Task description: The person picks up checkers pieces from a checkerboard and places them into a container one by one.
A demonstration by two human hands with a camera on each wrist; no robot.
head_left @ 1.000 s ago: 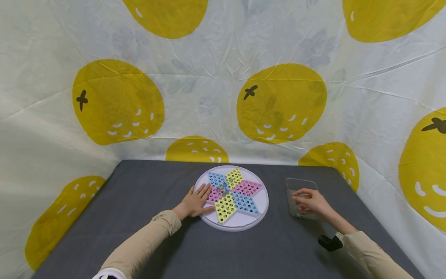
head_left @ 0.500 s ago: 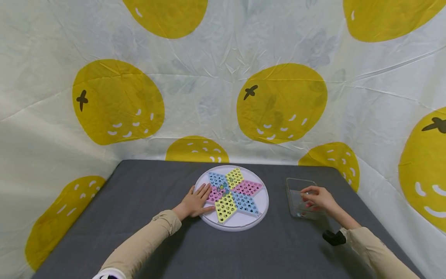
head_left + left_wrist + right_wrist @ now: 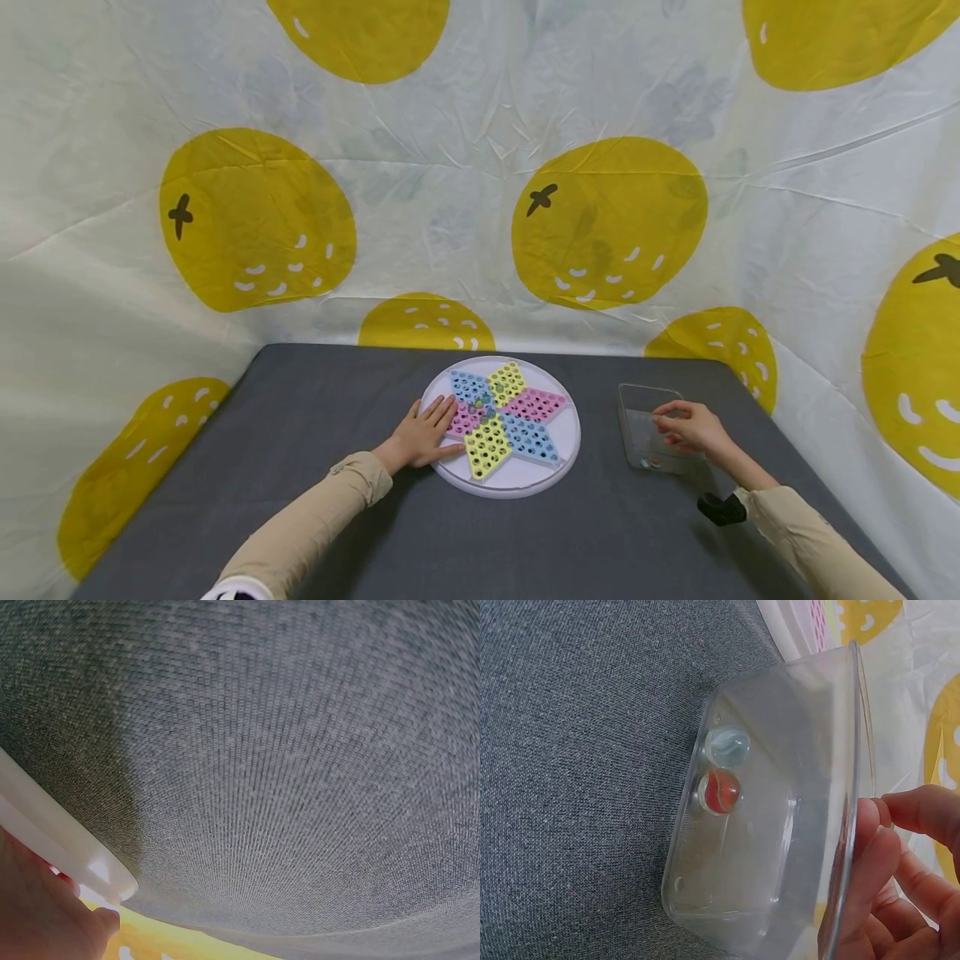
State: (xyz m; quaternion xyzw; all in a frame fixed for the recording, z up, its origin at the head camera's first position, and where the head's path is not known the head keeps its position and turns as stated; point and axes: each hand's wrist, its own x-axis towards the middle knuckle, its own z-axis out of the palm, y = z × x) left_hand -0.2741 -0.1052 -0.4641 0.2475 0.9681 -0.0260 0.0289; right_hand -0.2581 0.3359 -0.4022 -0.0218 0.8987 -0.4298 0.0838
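The left hand (image 3: 422, 435) is lying spread on the round white plastic board (image 3: 519, 475), probably steadying it; the right hand (image 3: 693, 427), grasp unclear, is hovering over the clear plastic box (image 3: 739, 889) corralling red and pale-blue glass marbles (image 3: 720, 791).

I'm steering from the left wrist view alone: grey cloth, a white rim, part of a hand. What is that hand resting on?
Observer: In the head view, the left hand lies over the left side of a round white board bearing a pastel star.
Operator: And the other one?
Observer: The right hand is at the right side of a clear container; I can't tell whether it pinches anything.
Operator: Anything in there?
Observer: The right wrist view shows two marbles inside, a red marble beside a whitish marble.
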